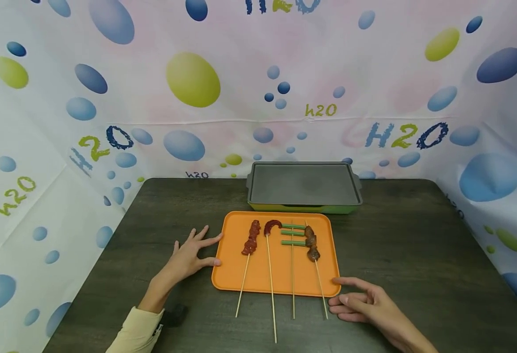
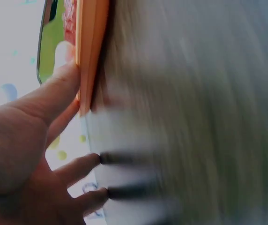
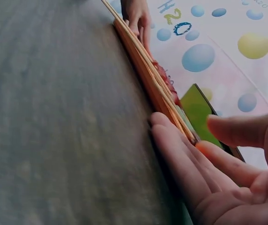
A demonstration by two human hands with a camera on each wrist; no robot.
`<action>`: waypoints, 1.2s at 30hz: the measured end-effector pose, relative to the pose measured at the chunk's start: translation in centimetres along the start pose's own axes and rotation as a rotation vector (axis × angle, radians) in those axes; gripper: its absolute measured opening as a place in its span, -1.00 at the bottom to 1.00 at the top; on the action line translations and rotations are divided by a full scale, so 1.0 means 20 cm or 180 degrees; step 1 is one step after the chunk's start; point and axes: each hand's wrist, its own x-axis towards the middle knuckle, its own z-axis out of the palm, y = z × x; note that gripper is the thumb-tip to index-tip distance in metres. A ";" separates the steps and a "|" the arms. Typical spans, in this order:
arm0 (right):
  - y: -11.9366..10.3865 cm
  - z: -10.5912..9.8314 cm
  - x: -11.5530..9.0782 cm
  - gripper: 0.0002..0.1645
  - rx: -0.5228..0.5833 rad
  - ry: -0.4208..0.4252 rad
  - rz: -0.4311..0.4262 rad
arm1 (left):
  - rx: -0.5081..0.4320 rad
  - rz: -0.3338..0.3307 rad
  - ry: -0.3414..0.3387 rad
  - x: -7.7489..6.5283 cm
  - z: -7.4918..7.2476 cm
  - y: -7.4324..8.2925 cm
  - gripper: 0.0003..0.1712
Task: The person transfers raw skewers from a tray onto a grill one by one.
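An orange tray [image 1: 233,247] lies on the dark table, bearing several skewers whose sticks stick out past its front edge. From left to right they are a red meat skewer [image 1: 250,239], a curled tentacle skewer [image 1: 272,225], a skewer of green stalk pieces [image 1: 293,233] and a brown meat skewer [image 1: 311,243]. My left hand [image 1: 189,256] has its fingers spread, thumb and index tips at the tray's left rim. At the front right corner, my right hand [image 1: 364,303] reaches in with its index finger extended onto the rim, its other fingers loosely bent beside the corner.
Behind the tray stands a grey rectangular griddle [image 1: 304,184] with green-yellow sides and small handles. The dark wooden table [image 1: 395,235] extends to both sides. A white curtain [image 1: 241,59] with coloured dots and H2O lettering closes off the back and sides.
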 end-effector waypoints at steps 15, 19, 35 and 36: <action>0.01 -0.05 -0.05 -0.33 0.0122 0.0697 0.0106 | 0.0203 -0.0018 0.0072 0.08 0.12 0.22 -0.09; 0.01 -0.07 -0.06 -0.35 0.0049 0.0653 0.0096 | 0.0247 -0.0009 0.0094 0.08 0.14 0.25 -0.09; 0.01 -0.06 -0.10 -0.50 0.0241 0.0740 0.0197 | -0.0150 0.0382 -0.0010 0.19 0.10 0.15 -0.14; 0.01 -0.06 -0.10 -0.50 0.0245 0.0762 0.0194 | -0.0159 0.0396 -0.0022 0.20 0.10 0.15 -0.13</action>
